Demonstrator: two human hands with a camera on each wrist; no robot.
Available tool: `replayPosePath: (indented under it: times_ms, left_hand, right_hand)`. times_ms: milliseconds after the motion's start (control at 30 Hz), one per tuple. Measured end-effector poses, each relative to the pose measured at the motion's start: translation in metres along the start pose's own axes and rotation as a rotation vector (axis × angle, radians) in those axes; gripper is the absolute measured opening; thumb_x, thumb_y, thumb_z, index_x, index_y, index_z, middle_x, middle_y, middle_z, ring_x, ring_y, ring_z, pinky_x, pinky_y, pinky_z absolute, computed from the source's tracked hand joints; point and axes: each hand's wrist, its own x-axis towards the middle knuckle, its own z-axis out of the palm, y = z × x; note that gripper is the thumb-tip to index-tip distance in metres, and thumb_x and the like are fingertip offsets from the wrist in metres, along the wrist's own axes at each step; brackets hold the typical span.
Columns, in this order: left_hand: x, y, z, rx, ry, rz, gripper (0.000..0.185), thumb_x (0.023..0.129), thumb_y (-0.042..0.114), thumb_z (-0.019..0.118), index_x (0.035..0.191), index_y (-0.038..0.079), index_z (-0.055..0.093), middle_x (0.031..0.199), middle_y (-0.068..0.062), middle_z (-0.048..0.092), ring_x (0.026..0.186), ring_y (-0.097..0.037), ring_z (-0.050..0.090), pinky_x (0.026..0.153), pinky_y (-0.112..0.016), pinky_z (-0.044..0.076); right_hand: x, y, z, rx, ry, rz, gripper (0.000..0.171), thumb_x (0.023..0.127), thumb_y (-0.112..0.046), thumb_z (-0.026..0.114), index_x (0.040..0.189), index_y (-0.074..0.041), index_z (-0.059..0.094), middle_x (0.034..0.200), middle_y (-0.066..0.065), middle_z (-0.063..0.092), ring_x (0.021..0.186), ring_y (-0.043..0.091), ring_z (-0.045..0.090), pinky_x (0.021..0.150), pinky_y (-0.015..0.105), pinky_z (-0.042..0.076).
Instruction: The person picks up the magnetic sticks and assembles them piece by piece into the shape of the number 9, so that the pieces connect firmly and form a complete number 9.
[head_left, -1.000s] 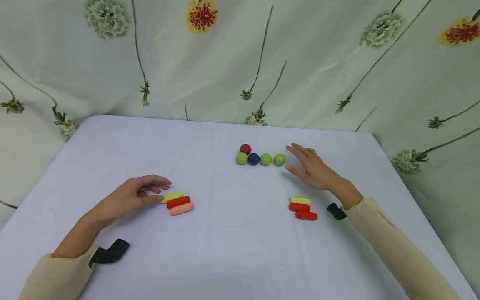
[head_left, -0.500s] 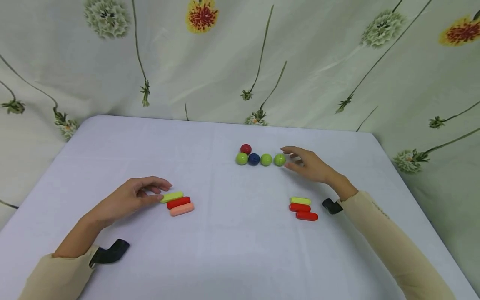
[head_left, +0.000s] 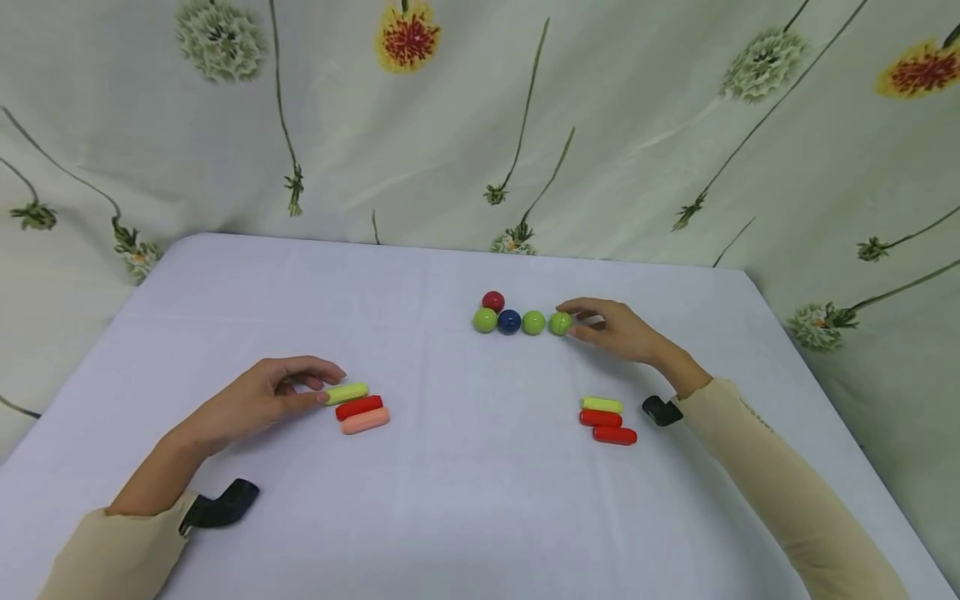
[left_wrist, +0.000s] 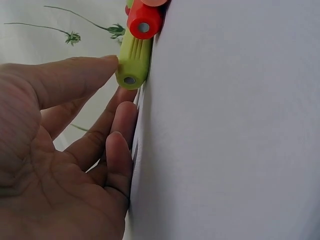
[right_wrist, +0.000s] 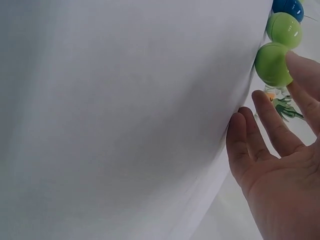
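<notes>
In the head view my right hand [head_left: 611,329] pinches the end green ball [head_left: 560,323] of a row, thumb at its near side and index finger behind it. The right wrist view shows the thumb over that green ball [right_wrist: 273,64], the other fingers spread below. My left hand [head_left: 273,392] rests with loosely bent fingers beside a yellow-green magnetic rod [head_left: 347,393]. Its thumb touches the rod's end; the index fingertip is apart, beyond the rod. In the left wrist view that rod [left_wrist: 134,60] has a metal disc in its end. A red rod [head_left: 359,407] and a salmon rod [head_left: 365,420] lie alongside.
Beside the held ball are another green ball [head_left: 533,322], a blue ball [head_left: 509,322], a third green ball [head_left: 485,320] and a red ball [head_left: 492,302]. A yellow rod [head_left: 602,404] and two red rods [head_left: 615,435] lie at the right. White cloth covers the table [head_left: 450,500].
My right hand has moved left and slightly nearer, and its fingers have gone from spread apart to closing round the end green ball. My left hand and the rods stay in place.
</notes>
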Motion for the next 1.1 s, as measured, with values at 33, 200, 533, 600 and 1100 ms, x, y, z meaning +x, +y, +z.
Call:
replayPosePath:
  times_ms: [33,200,533,600,1100]
  left_hand:
    - [0.0,0.0,0.0,-0.001,0.0,-0.002,0.026,0.089,0.024,0.064,0.115,0.025,0.062,0.11,0.004,0.064,0.093,-0.006,0.055,0.071,-0.019,0.046]
    - [0.0,0.001,0.001,0.002,0.003,-0.005,0.026,0.088,0.025,0.066,0.114,0.025,0.063,0.108,0.003,0.063,0.092,-0.006,0.055,0.07,-0.019,0.046]
    - [0.001,0.002,0.003,0.021,0.012,0.008,0.024,0.089,0.021,0.064,0.113,0.024,0.064,0.106,0.003,0.064,0.092,-0.007,0.054,0.07,-0.019,0.046]
    - [0.002,0.001,0.003,0.034,0.019,0.004,0.024,0.09,0.02,0.063,0.113,0.024,0.064,0.103,0.004,0.064,0.09,-0.007,0.054,0.07,-0.019,0.046]
    - [0.0,0.005,0.005,0.05,0.036,0.018,0.024,0.088,0.023,0.065,0.112,0.024,0.064,0.102,0.002,0.063,0.091,-0.007,0.054,0.07,-0.019,0.045]
  right_hand:
    - [0.0,0.0,0.0,0.0,0.001,-0.001,0.041,0.092,-0.016,0.06,0.132,-0.013,0.051,0.136,0.007,0.051,0.122,0.029,0.05,0.101,0.047,0.043]
    - [-0.001,0.001,0.002,0.006,0.006,-0.003,0.038,0.09,-0.015,0.062,0.127,-0.012,0.053,0.13,0.008,0.054,0.12,0.029,0.051,0.1,0.046,0.044]
    - [-0.006,0.001,0.005,0.011,0.02,0.008,0.035,0.088,-0.017,0.065,0.121,-0.011,0.053,0.119,0.007,0.06,0.112,0.024,0.057,0.095,0.042,0.048]
    - [-0.008,0.0,0.005,0.004,0.013,0.004,0.036,0.089,-0.017,0.064,0.124,-0.013,0.054,0.121,0.006,0.059,0.11,0.023,0.057,0.096,0.042,0.047]
    - [-0.032,-0.015,0.006,0.052,-0.006,0.038,0.032,0.089,-0.02,0.064,0.12,-0.02,0.057,0.122,0.0,0.058,0.107,0.022,0.06,0.091,0.039,0.051]
